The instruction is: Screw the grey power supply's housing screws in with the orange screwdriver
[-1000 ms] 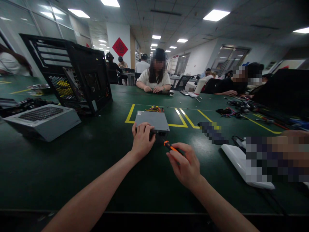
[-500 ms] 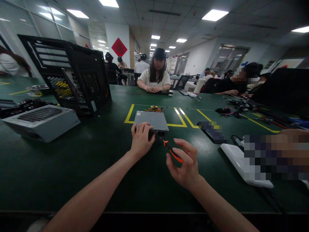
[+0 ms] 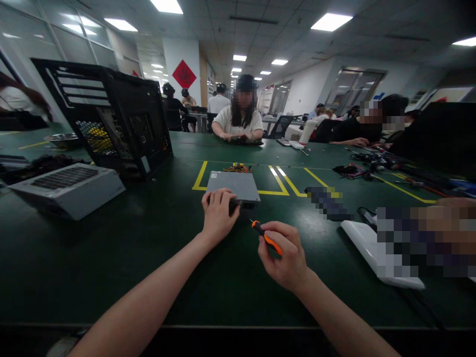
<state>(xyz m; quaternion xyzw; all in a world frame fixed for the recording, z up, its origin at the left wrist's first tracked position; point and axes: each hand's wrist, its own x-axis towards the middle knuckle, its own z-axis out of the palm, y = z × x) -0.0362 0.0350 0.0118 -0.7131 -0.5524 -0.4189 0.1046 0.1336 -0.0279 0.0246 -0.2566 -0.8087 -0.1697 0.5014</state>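
A grey computer power supply point(image 3: 238, 183) lies on the green table in front of me, a bundle of coloured cables point(image 3: 238, 169) at its far end. My left hand point(image 3: 217, 220) grips its near left corner, fingers over the top and thumb at the near side. Just right of that, my right hand point(image 3: 284, 255) holds an orange and black screwdriver point(image 3: 256, 226) between thumb and fingers. The screwdriver's thin tip points toward the near side of the power supply and is a small gap away from it.
A black computer case point(image 3: 122, 119) stands at the left, behind a second power supply point(image 3: 70, 191). On the right lie a white flat device point(image 3: 368, 248) and, farther off, tangled cables point(image 3: 375, 166). A co-worker point(image 3: 241, 116) sits across the table.
My right hand has drawn the screwdriver slightly back from the power supply, and its raised forefinger has closed onto the handle. My left hand stays on the power supply.
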